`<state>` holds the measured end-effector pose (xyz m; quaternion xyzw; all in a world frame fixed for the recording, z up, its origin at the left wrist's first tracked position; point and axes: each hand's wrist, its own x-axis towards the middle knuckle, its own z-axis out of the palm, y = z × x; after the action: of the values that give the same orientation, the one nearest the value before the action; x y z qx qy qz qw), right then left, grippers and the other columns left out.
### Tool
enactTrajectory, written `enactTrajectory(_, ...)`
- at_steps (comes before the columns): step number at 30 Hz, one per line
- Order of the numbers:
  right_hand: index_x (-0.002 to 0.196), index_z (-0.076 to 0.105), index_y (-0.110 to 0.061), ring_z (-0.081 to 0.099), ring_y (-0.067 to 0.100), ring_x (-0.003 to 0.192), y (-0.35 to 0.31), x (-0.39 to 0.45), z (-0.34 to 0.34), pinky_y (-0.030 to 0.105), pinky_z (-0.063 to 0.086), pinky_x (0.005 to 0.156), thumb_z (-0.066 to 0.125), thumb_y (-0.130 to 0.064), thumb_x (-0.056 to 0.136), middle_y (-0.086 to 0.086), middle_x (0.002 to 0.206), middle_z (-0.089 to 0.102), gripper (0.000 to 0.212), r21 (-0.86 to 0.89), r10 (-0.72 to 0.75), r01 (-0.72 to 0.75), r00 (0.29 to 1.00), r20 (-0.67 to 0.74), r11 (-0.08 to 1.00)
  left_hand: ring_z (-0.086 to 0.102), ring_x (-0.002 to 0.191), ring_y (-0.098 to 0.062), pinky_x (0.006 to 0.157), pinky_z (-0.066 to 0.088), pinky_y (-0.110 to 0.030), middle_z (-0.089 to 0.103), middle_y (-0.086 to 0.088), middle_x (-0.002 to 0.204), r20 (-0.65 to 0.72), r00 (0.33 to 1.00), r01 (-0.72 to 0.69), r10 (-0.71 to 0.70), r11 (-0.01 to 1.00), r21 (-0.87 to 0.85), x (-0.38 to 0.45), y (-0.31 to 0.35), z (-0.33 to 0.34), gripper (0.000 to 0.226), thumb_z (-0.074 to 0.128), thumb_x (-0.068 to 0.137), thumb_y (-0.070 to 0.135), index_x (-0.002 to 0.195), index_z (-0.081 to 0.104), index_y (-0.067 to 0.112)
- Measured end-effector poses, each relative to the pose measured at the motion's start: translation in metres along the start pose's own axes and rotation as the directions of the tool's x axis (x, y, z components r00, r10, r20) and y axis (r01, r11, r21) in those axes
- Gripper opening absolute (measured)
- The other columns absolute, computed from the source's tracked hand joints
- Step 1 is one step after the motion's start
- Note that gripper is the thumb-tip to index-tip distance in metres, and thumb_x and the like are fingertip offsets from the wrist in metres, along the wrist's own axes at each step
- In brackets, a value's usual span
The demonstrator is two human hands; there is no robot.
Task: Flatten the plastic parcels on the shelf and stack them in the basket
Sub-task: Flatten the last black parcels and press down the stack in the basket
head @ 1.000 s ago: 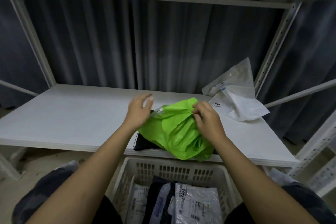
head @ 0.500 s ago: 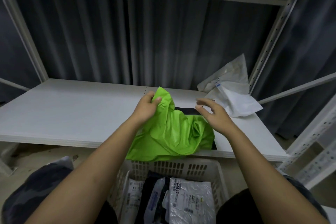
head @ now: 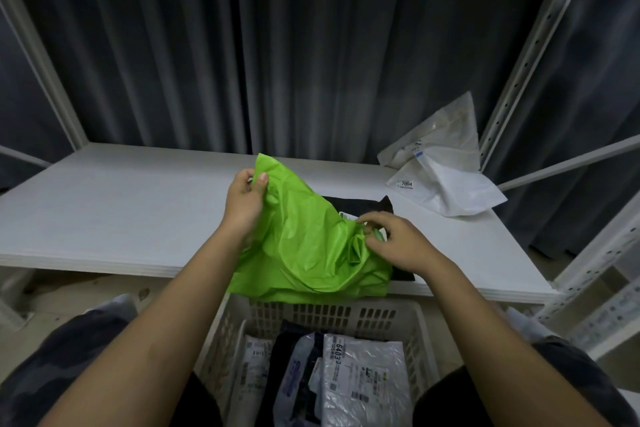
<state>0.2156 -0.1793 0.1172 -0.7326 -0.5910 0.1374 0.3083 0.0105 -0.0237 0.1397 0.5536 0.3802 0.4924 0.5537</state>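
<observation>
Now left hand (head: 242,206) and right hand (head: 398,243) both pinch one green parcel (head: 304,246); two white parcels (head: 446,166) nearby.

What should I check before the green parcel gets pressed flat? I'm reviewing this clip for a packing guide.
1. Left hand has a grip on the green parcel: ok, thumb and fingers pinch its raised upper corner.
2. Right hand has a grip: ok, fingers pinch the bunched folds on the right.
3. Parcel flat: not ok, it is crumpled and one corner is lifted.
4. Parcel fully on the shelf: not ok, its near edge hangs over the front, above the basket.
5. Surface beneath clear: not ok, a black parcel lies under it.
6. Room in the basket: cannot tell, parcels already lie inside.
</observation>
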Motion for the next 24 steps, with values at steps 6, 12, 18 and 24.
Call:
enactTrajectory(6, 0.114, 0.064, -0.019, 0.052, 0.022, 0.102, 0.003, -0.003, 0.012, 0.024, 0.035, 0.078, 0.051, -0.007, 0.089, 0.002, 0.106, 0.062, 0.031, -0.249, -0.054, 0.060, 0.998, 0.029, 0.967, 0.053, 0.067, -0.011, 0.068, 0.045, -0.031, 0.058, 0.001, 0.077, -0.113, 0.991, 0.058, -0.065, 0.996, -0.061, 0.008, -0.011, -0.006, 0.020, 0.046, 0.100, 0.020, 0.081, 0.049, 0.022)
enactTrajectory(12, 0.132, 0.052, -0.031, 0.039, 0.025, 0.120, -0.012, -0.001, 0.017, 0.041, 0.024, 0.109, 0.045, -0.047, 0.078, 0.006, 0.123, 0.055, 0.056, -0.466, 0.070, 0.023, 0.981, 0.183, 0.885, 0.053, 0.068, -0.012, 0.068, 0.046, -0.029, 0.057, 0.001, 0.076, -0.121, 0.992, 0.031, -0.038, 0.998, -0.056, 0.008, -0.007, -0.005, 0.020, 0.046, 0.100, 0.018, 0.082, 0.050, 0.022)
enactTrajectory(18, 0.128, 0.049, -0.020, 0.042, 0.023, 0.128, -0.018, -0.005, 0.028, 0.057, 0.003, 0.116, 0.046, -0.083, 0.072, 0.002, 0.130, 0.053, 0.084, -0.508, 0.158, -0.071, 0.979, 0.130, 0.858, 0.052, 0.066, -0.009, 0.065, 0.045, -0.024, 0.057, 0.002, 0.075, -0.117, 0.993, 0.011, -0.020, 0.997, -0.077, 0.004, -0.005, 0.000, 0.020, 0.045, 0.101, 0.017, 0.081, 0.049, 0.021)
enactTrajectory(24, 0.120, 0.054, -0.019, 0.042, 0.023, 0.122, -0.010, -0.009, 0.039, 0.054, 0.002, 0.117, 0.041, -0.060, 0.086, 0.002, 0.116, 0.052, 0.055, -0.524, 0.013, -0.005, 1.000, 0.011, 0.852, 0.052, 0.065, -0.008, 0.065, 0.045, -0.024, 0.056, 0.003, 0.075, -0.142, 0.989, 0.019, -0.034, 0.994, -0.106, 0.004, -0.003, -0.002, 0.020, 0.045, 0.101, 0.018, 0.081, 0.048, 0.021)
